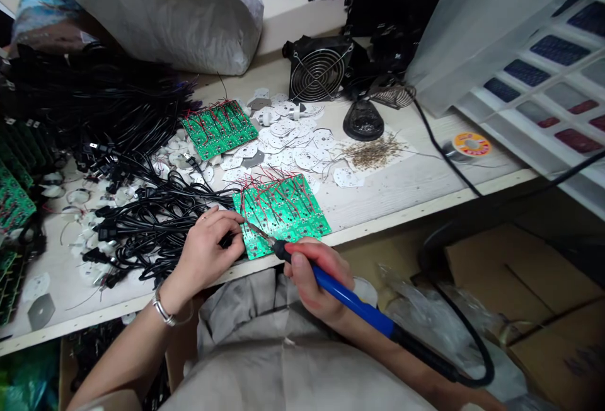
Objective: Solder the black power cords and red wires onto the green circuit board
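In my right hand (321, 275) is a soldering iron (350, 297) with a blue handle and black cord, its fingers wrapped round the grip. The metal tip reaches the left part of a green circuit board (288, 209) at the table's front edge. Thin red wires stand up from that board. My left hand (212, 234) is at the board's left edge, fingers curled together with the index fingertip near the iron's tip. What lies between those fingers is hidden. Bundled black cables (161, 222) lie beside and behind the left hand.
A second wired board (220, 128) rests among white discs (302, 140). Behind are a fan (321, 70) and a soldering iron stand (363, 120). A solder spool (467, 146) sits right, near plastic drawers (543, 83). More cables (85, 96) and a large sack (179, 14) are at left.
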Tool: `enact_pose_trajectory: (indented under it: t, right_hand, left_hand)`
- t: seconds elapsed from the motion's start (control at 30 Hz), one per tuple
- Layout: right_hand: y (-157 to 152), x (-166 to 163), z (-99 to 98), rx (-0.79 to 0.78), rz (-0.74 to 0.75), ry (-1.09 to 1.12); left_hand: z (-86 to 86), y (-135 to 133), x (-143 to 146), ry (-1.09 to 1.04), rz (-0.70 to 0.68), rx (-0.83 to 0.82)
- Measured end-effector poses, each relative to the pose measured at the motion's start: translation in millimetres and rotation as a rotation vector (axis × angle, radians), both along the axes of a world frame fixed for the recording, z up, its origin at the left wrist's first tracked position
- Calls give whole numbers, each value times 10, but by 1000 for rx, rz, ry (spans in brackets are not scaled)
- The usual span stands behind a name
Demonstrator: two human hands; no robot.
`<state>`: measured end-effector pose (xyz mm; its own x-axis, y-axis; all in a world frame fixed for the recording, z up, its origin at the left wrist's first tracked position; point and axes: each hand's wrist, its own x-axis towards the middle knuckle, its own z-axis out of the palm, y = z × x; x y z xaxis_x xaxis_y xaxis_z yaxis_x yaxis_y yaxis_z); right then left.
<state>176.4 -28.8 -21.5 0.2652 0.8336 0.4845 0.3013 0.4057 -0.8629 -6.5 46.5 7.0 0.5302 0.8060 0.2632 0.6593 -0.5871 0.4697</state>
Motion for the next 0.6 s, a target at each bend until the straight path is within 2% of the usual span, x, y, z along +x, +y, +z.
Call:
enact_pose_trajectory:
  t: [0.17, 0.6]
  right_hand:
    - [2, 6, 11, 23, -10, -36]
    - [14, -33, 76, 132, -9, -165]
  left_hand:
    - [16, 23, -22, -12, -43, -40]
    - [16, 22, -43, 1, -91, 8]
